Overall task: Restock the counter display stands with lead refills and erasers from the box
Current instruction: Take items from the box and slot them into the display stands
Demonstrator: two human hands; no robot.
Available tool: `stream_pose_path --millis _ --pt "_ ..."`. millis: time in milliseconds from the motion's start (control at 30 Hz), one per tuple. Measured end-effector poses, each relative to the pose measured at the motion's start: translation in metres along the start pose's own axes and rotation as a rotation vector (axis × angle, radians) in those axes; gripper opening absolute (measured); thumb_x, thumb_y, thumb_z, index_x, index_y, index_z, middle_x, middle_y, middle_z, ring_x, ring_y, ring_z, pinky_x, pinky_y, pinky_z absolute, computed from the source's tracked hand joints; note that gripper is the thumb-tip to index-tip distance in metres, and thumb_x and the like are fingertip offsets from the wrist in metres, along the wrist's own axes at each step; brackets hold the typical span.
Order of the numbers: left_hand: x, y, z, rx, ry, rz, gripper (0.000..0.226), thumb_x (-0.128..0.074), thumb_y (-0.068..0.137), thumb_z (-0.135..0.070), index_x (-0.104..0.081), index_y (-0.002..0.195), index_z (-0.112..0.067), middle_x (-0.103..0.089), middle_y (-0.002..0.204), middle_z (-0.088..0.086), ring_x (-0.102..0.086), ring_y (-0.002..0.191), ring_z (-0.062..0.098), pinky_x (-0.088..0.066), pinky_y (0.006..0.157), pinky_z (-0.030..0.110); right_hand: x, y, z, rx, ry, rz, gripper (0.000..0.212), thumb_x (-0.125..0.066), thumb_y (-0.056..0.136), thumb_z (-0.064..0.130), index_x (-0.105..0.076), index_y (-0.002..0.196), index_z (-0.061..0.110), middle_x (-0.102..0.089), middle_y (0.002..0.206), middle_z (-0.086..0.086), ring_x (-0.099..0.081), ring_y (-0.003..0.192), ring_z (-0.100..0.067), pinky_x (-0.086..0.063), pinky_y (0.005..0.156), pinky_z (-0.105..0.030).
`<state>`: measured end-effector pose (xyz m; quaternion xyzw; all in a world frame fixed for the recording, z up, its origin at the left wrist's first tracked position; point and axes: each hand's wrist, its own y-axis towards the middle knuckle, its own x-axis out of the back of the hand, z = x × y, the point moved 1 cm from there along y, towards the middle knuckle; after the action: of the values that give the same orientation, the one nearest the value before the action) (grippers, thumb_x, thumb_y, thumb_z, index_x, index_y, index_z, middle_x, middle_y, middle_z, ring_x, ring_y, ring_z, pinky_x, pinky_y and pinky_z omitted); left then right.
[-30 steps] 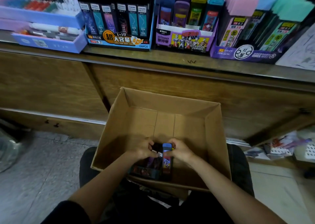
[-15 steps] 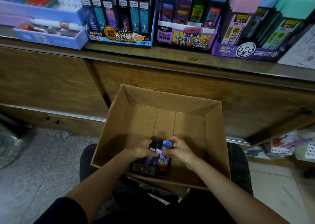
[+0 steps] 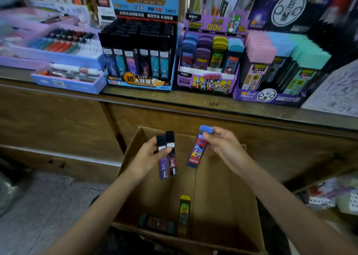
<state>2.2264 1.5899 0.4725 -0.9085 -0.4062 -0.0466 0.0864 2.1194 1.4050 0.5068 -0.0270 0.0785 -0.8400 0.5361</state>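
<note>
In the centre of the frame my left hand (image 3: 148, 156) is clamped around two black-capped refill cases (image 3: 171, 160), with the thumb across their fronts. My right hand (image 3: 224, 148) pinches a blue-capped refill case (image 3: 196, 152) near its cap, so it hangs tilted. All three cases are above the open box (image 3: 242, 206), just under the counter edge.

I judge these cases to be light, stiff and a little slippery. It is better to hold them on the long flat sides and not on the cap, which could come off.

A yellow case (image 3: 184, 214) and a dark case (image 3: 158, 223) lie on the box floor, lower centre.

Compared with half a second ago, both hands have risen from the box bottom with the cases. The view has also lifted, so the blue stand (image 3: 139, 82) and the purple stand (image 3: 207, 84) at the top show more fully.
</note>
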Motion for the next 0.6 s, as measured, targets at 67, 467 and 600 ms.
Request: stream_pose_path --millis 67,467,600 --pt "0.010 0.005 -0.021 -0.067 -0.005 -0.029 0.026 -0.059 0.088 -0.008 -0.056 0.110 -0.021 -0.066 0.101 -0.007 -0.065 0.088 -0.004 -0.049 0.067 0.008 0.006 0.005 0.031 0.082 -0.082 -0.001 0.015 -0.054 0.092 0.008 -0.063 0.103 0.014 -0.067 0.096 -0.008 -0.061 0.091 -0.019 -0.047 0.079 -0.031" --pt "0.040 0.026 -0.114 -0.363 0.006 -0.069 0.027 -0.060 0.085 -0.004 -0.060 0.110 -0.015 -0.070 0.102 -0.005 -0.067 0.091 0.004 -0.052 0.074 0.015 0.040 0.030 0.161 0.493 -0.367 -0.159 0.023 -0.065 0.084 0.002 -0.062 0.086 0.025 -0.068 0.080 0.011 -0.063 0.067 0.001 -0.054 0.063 -0.016" --pt "0.043 0.028 -0.121 -0.375 0.007 -0.064 0.029 -0.061 0.084 -0.009 -0.059 0.111 -0.020 -0.071 0.105 -0.003 -0.067 0.096 0.009 -0.054 0.081 0.025 0.051 0.042 0.201 0.621 -0.523 -0.279 0.029 -0.070 0.080 0.003 -0.060 0.081 0.031 -0.066 0.079 0.011 -0.059 0.063 0.004 -0.052 0.071 -0.023"
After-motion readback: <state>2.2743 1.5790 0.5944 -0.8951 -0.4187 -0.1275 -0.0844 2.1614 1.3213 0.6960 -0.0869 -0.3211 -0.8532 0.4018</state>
